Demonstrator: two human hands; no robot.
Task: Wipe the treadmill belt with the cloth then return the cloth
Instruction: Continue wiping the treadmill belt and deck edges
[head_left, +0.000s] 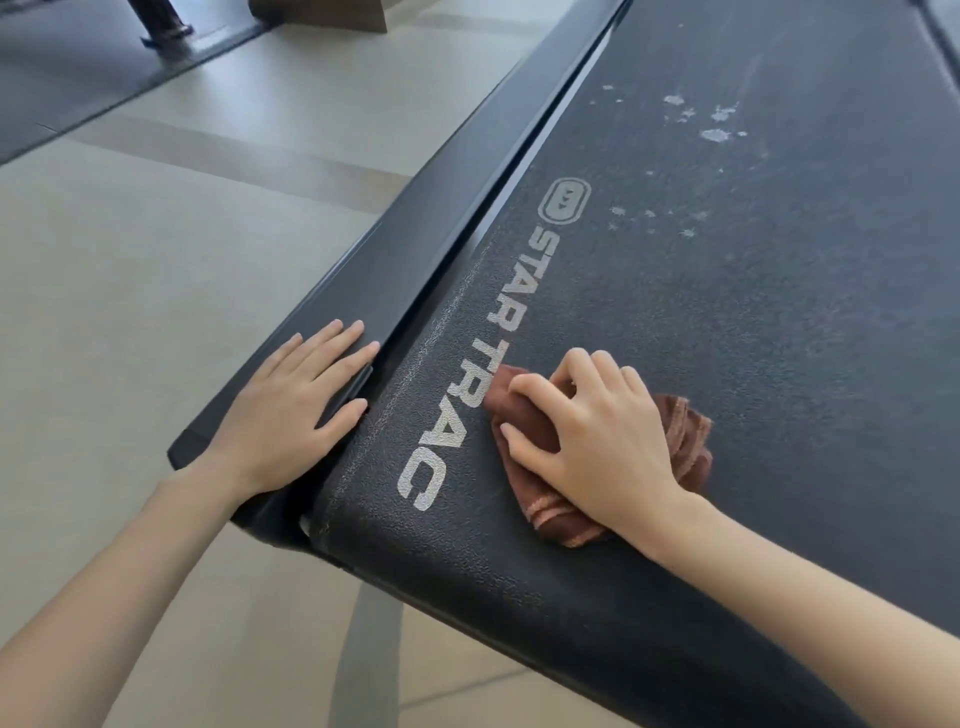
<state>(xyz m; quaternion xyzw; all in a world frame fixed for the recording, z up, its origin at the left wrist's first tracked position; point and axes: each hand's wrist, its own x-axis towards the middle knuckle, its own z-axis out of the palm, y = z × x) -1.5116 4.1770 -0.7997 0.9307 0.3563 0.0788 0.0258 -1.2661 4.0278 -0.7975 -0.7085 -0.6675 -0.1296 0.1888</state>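
Right hand (597, 441) fingers curled on brown cloth (685, 441) pressed to treadmill belt (727, 322) near its end, left hand (291, 410) laid flat, fingers straight, on side rail (415, 234), pale tiled floor (130, 260) beside.

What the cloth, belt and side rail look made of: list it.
Cloth: soft terry-like fabric, brown with paler stripes; it bunches in folds under the right hand.
Belt: probably rubber or PVC, matte black, pebbled grain.
Side rail: likely hard plastic, smooth satin black; painted metal is possible.

Belt (727, 322): matt black, pebbled rubbery texture. Cloth (685, 436): brown terry fabric. Side rail (467, 182): smooth plastic-looking finish.
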